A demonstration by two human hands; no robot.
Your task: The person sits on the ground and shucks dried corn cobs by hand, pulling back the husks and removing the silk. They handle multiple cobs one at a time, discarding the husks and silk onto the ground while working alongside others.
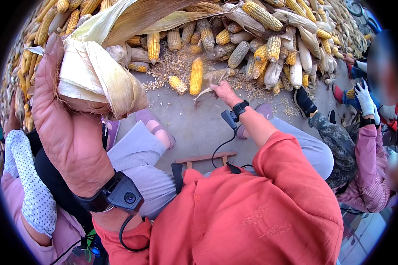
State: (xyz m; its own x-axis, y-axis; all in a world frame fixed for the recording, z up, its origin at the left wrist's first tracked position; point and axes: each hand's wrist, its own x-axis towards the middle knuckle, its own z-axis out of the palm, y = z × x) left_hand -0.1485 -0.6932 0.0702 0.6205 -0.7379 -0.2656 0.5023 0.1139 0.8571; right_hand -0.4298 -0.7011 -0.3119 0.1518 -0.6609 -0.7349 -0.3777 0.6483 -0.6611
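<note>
My left hand (64, 126) is raised close to the camera, gripping a bundle of pale corn husk (93, 69). Long husk leaves (146, 23) trail from it across the top of the view; whether a cob is inside is hidden. Low over the floor, my right hand (227, 92) pinches a dry, shrivelled husk piece (204, 94), its fingertips partly hidden. Left of that hand, a bare yellow corn cob (196, 76) lies on the floor, with a shorter broken cob (178, 84) beside it.
A large heap of corn cobs (262, 16), some still in husks, rises ahead. Loose kernels (167, 64) litter the concrete floor (185, 129). A wooden stool (209, 156) shows between my knees. Co-workers sit on both sides, one wearing white gloves (364, 97).
</note>
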